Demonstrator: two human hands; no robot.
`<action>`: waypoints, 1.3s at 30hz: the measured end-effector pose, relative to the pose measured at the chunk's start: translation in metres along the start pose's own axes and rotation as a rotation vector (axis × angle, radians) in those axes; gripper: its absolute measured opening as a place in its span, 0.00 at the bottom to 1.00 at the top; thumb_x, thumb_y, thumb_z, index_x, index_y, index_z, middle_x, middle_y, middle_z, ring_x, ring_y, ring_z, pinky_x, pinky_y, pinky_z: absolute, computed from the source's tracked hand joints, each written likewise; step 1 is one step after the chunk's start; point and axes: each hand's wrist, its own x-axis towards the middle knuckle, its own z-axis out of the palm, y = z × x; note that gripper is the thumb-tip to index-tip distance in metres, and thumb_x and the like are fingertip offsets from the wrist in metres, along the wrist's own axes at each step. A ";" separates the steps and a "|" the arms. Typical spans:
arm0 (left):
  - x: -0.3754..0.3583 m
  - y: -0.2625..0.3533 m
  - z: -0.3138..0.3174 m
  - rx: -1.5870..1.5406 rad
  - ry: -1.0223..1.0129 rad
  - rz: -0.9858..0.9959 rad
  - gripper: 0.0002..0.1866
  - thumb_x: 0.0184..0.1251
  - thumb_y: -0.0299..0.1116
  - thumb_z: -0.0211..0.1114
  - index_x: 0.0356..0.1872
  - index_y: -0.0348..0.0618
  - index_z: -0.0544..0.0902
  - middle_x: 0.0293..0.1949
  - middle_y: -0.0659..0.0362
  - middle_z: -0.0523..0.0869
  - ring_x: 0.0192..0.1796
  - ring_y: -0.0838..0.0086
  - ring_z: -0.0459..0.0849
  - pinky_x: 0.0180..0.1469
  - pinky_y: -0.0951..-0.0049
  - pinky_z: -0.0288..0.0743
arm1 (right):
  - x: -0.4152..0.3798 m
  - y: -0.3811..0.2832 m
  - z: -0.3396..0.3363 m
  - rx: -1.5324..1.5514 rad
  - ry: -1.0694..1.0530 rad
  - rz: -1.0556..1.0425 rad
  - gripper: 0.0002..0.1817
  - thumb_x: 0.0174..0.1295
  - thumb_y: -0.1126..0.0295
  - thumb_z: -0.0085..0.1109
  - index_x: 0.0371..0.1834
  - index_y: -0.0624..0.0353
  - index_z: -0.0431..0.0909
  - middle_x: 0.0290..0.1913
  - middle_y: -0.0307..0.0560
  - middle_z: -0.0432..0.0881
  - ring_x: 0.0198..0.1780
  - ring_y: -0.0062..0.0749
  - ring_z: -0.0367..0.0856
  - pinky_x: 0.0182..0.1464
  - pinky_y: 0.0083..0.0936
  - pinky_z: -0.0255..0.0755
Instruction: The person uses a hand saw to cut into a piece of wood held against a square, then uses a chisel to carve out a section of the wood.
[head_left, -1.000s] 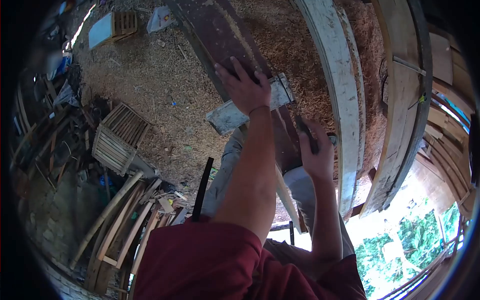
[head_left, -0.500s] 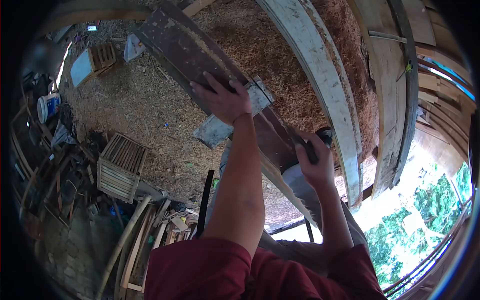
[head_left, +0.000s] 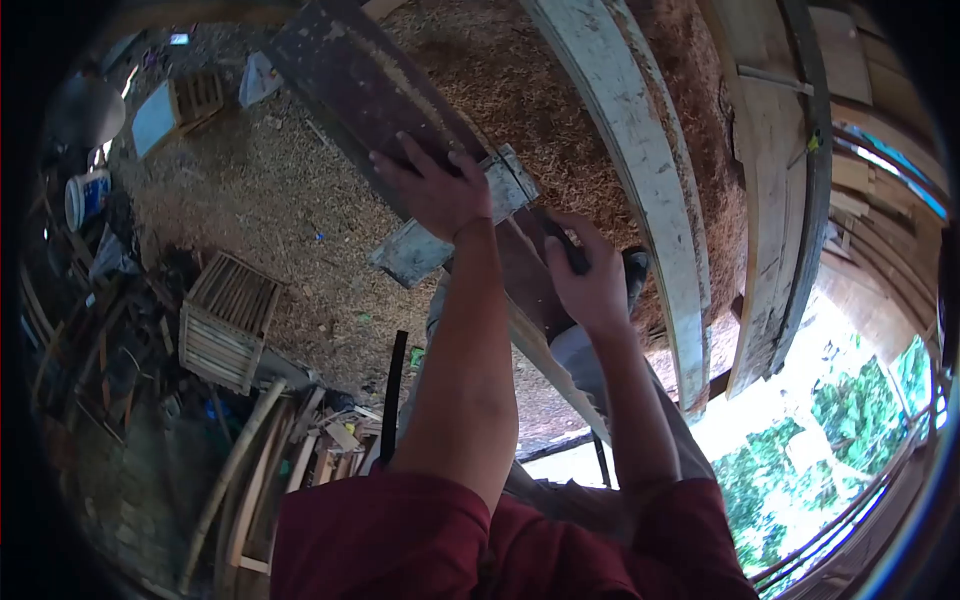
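My left hand [head_left: 440, 200] lies with fingers spread on a long dark reddish-brown board [head_left: 350, 85], its heel by a short pale plank [head_left: 415, 250] set crosswise under my wrist. My right hand [head_left: 592, 285] is wrapped round the black handle of a handsaw [head_left: 575, 255]. The saw's thin blade is mostly hidden by the hand and board, close to the crosswise plank. The board's near end runs down between my forearms, over my leg.
Long curved pale boards [head_left: 640, 160] stand to the right. A slatted wooden crate [head_left: 230, 320] and a smaller box [head_left: 165, 115] sit left on the shavings-covered ground [head_left: 290, 200]. A white bucket [head_left: 88, 198] and scrap wood [head_left: 330, 440] lie farther left and near.
My right hand has pushed the saw forward and left, nearer the crosswise plank. My left hand stays on the board; the whole view has shifted slightly.
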 end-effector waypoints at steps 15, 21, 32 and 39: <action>0.001 -0.001 0.003 -0.040 -0.017 -0.009 0.43 0.77 0.49 0.59 0.90 0.53 0.58 0.89 0.35 0.50 0.88 0.36 0.58 0.82 0.38 0.70 | -0.056 0.012 -0.042 0.010 -0.054 0.093 0.19 0.76 0.71 0.67 0.67 0.65 0.84 0.62 0.57 0.92 0.64 0.40 0.91 0.64 0.33 0.80; -0.001 -0.003 -0.001 -0.074 0.014 0.005 0.42 0.76 0.47 0.60 0.89 0.52 0.61 0.88 0.34 0.52 0.88 0.36 0.58 0.83 0.38 0.68 | -0.022 -0.008 -0.013 -0.012 -0.081 0.222 0.20 0.76 0.70 0.67 0.67 0.65 0.84 0.61 0.59 0.91 0.66 0.43 0.90 0.68 0.34 0.80; -0.002 -0.005 0.004 -0.061 0.035 -0.001 0.44 0.72 0.48 0.63 0.89 0.55 0.62 0.89 0.35 0.52 0.87 0.35 0.61 0.83 0.41 0.69 | -0.012 0.000 -0.013 -0.087 -0.062 0.081 0.20 0.76 0.70 0.66 0.68 0.61 0.85 0.59 0.57 0.93 0.60 0.41 0.93 0.64 0.31 0.82; 0.002 -0.003 -0.002 -0.052 -0.028 -0.017 0.41 0.75 0.48 0.60 0.88 0.53 0.63 0.88 0.33 0.51 0.87 0.35 0.59 0.79 0.38 0.73 | -0.067 -0.004 -0.050 0.022 -0.059 0.122 0.20 0.76 0.67 0.67 0.68 0.59 0.85 0.58 0.56 0.93 0.60 0.42 0.93 0.61 0.30 0.82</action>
